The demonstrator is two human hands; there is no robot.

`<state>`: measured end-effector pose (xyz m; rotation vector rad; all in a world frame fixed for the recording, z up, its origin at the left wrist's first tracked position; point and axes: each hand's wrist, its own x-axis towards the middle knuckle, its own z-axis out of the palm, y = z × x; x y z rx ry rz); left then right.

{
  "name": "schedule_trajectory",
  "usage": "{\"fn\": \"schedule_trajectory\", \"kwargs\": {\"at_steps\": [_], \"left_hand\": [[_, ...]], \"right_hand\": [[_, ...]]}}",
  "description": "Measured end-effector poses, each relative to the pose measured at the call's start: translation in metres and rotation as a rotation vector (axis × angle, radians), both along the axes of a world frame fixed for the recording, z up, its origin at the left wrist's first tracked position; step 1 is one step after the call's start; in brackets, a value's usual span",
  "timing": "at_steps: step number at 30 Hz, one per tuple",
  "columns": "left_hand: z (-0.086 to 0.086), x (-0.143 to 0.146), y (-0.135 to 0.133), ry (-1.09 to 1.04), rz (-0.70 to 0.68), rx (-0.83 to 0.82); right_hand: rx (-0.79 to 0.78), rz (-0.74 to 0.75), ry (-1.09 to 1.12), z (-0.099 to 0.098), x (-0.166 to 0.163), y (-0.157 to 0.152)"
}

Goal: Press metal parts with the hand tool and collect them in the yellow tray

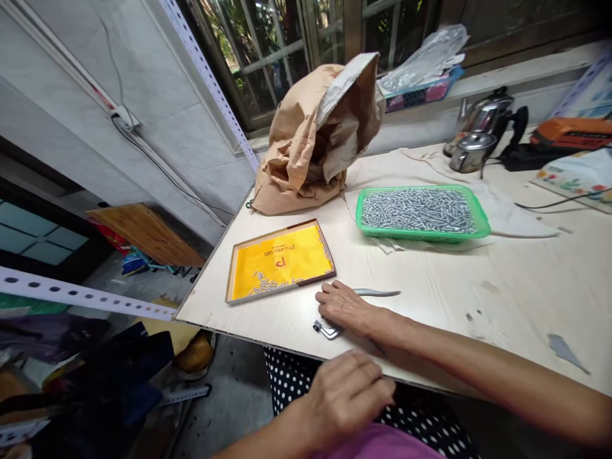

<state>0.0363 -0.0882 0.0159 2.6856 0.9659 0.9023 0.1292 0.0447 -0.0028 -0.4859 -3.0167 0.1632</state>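
My right hand (345,308) rests low on the table near its front edge, with its fingers curled downward. What its fingertips hold, if anything, is hidden. Beside that wrist, on the near side, lies a bent silver metal part (329,330) with a dark end. A slim grey pointed strip (380,292) sticks out beyond the hand. Closer to me, my left hand (349,394) hovers over my lap, its fingers folded in and their tips out of sight. Left of the right hand is a shallow tray (280,258) with a yellow bottom, holding small metal pins (265,284).
A green basket (423,236) full of silver screw-like pieces stands on a cloth. Behind the tray is a crumpled brown paper bag (296,146). A metal kettle (492,115) and an orange device (571,134) occupy the back right. A grey scrap (567,352) lies right.
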Motion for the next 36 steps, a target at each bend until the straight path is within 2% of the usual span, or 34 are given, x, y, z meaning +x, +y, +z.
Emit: {"fn": "schedule_trajectory", "kwargs": {"at_steps": [2,5,7,10,12,17,20,23,26,29,30,32,34,36], "left_hand": [[0.015,-0.034,0.013,-0.008,0.164,0.056],[0.027,-0.101,0.053,0.153,0.628,-0.019],[0.027,-0.145,0.082,0.294,0.836,-0.106],[0.021,-0.193,0.114,0.457,1.063,-0.279],[0.016,-0.21,0.125,0.531,1.129,-0.371],[0.002,-0.217,0.131,0.572,1.081,-0.453],[-0.003,-0.217,0.132,0.565,1.044,-0.465],[-0.004,-0.22,0.135,0.544,1.04,-0.454],[0.0,-0.221,0.138,0.527,1.053,-0.44],[0.009,-0.206,0.131,0.434,1.051,-0.42],[0.012,-0.197,0.126,0.356,1.033,-0.432],[0.017,-0.17,0.11,0.144,0.954,-0.528],[0.02,-0.139,0.093,-0.056,0.832,-0.709],[0.018,-0.109,0.079,-0.207,0.722,-0.89]], "right_hand": [[0.012,0.001,0.008,-0.002,-0.003,0.0],[0.021,-0.013,-0.002,0.001,-0.005,-0.003],[0.026,-0.006,-0.02,0.006,-0.007,-0.005],[0.022,0.023,-0.031,0.009,-0.011,-0.007],[0.007,0.032,-0.031,0.006,-0.015,-0.006],[-0.104,-0.016,0.02,-0.006,-0.019,-0.004],[-0.245,-0.098,0.21,0.0,-0.01,0.002],[-0.284,-0.27,0.5,0.027,0.013,0.023],[-0.136,-0.492,0.682,0.066,0.053,0.062],[0.117,-0.723,0.645,0.095,0.1,0.103],[0.199,-0.802,0.597,0.099,0.112,0.111],[0.265,-0.898,0.483,0.099,0.128,0.111],[0.178,-0.867,0.352,0.086,0.128,0.087],[-0.023,-0.703,0.217,0.066,0.115,0.046]]}}
